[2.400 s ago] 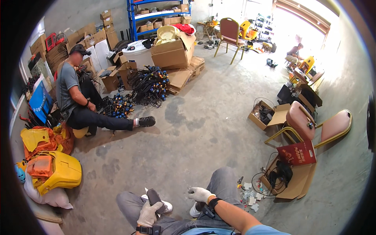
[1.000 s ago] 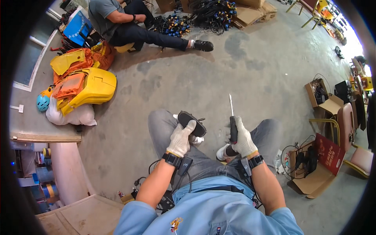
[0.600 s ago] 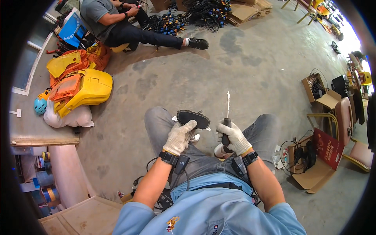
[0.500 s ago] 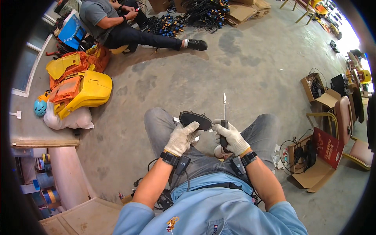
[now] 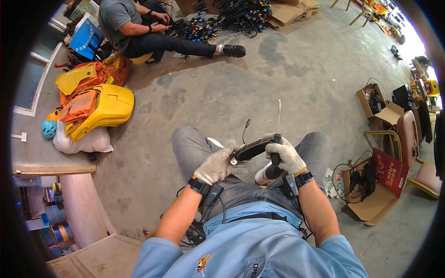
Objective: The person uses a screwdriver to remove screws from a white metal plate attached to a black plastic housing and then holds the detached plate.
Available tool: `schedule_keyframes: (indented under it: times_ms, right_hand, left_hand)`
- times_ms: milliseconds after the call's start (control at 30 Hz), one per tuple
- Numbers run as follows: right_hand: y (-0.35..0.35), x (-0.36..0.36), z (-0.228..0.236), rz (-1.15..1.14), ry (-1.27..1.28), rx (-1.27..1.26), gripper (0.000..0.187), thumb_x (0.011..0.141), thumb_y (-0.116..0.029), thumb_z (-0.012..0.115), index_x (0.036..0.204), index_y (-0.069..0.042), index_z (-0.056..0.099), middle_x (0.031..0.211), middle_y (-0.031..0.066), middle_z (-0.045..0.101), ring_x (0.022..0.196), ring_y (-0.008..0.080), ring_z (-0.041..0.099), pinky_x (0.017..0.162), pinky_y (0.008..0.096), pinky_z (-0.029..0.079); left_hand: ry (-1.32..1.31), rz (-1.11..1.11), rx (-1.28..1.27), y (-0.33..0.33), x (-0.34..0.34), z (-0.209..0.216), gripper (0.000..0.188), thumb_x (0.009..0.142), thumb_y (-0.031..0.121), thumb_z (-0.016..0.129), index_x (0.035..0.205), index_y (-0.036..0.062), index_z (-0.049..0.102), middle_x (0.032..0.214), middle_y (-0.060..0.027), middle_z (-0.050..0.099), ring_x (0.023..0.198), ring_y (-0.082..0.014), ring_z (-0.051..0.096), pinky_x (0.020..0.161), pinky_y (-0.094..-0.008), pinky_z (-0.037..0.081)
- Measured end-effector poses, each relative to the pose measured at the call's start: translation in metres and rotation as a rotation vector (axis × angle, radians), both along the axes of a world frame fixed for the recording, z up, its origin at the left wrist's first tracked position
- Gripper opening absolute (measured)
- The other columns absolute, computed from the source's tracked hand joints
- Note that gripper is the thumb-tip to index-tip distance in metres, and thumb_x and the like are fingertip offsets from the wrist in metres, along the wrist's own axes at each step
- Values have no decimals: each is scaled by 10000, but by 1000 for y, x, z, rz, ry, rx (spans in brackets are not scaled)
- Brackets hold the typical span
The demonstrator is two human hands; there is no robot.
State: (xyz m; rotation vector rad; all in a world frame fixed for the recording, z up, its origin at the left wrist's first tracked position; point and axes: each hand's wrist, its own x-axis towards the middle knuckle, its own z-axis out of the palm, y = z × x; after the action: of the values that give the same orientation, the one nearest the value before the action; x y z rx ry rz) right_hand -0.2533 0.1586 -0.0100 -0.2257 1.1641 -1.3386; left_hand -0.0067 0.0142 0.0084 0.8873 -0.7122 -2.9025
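Above my lap is a black, elongated oval device (image 5: 253,149) with rounded ends. A thin dark stalk (image 5: 245,130) with a small thicker tip rises beside its left end. My left hand (image 5: 215,166), in a pale knit work glove, is closed at that end, its fingers partly hidden. A small whitish piece (image 5: 233,161) shows by the fingertips. My gloved right hand (image 5: 288,158) is wrapped round a screwdriver's black handle (image 5: 276,150), the metal shaft pointing up and away. Its fingers also touch the device's right end.
Ahead on the left a seated person (image 5: 134,30) works beside a pile of black cables (image 5: 241,16). Yellow and orange plastic shells (image 5: 104,106) lie at left. An open cardboard box of cables (image 5: 371,204) and a chair (image 5: 405,139) stand at right.
The device has shifted right and tilted, its right end now up against my right hand. The stalk has come into sight. My right hand and screwdriver have moved slightly right.
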Motion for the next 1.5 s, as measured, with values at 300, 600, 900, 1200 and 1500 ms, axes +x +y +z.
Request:
schedule_keyframes:
  times_ms: [300, 600, 900, 1200, 1500]
  right_hand:
    - [0, -1, -6, 75, 121, 40, 293, 833, -30, 738, 1120, -12, 684, 922, 40, 655, 747, 142, 623, 691, 288, 542]
    - [-4, 3, -12, 245, 341, 113, 217, 774, -43, 700, 989, -19, 689, 759, 7, 617, 654, 116, 567, 598, 283, 466]
    - [-10, 18, 2, 203, 248, 45, 185, 764, 9, 700, 945, -20, 676, 789, -3, 621, 682, 107, 558, 613, 277, 462]
    - [-10, 27, 19, 134, 233, -20, 448, 882, -153, 769, 1281, 26, 674, 952, 33, 694, 792, 131, 659, 730, 287, 555]
    - [13, 3, 46, 355, 857, 138, 634, 917, -340, 759, 1380, 68, 617, 1117, 171, 731, 1017, 189, 727, 914, 318, 569]
  left_hand:
    - [-170, -111, -352, 9, -6, -7, 532, 1145, 349, 587, 1604, 108, 470, 1234, -57, 679, 1059, -192, 699, 925, -359, 606]
    - [-236, -231, -394, 10, -18, 1, 542, 1144, 341, 551, 1622, 101, 467, 1140, -23, 647, 973, -121, 641, 896, -305, 558]
    - [-163, -381, -618, 18, -16, -14, 459, 1169, 431, 460, 1388, 74, 648, 1205, -63, 738, 966, -109, 656, 837, -293, 547]
    - [-309, -189, -384, 14, -9, -9, 445, 1185, 417, 446, 1331, 64, 673, 1024, -47, 749, 862, -116, 697, 755, -268, 570]
    - [-97, 71, -370, -29, 2, -9, 665, 1165, 565, 403, 1492, 7, 557, 979, -65, 727, 769, -100, 703, 726, -263, 584]
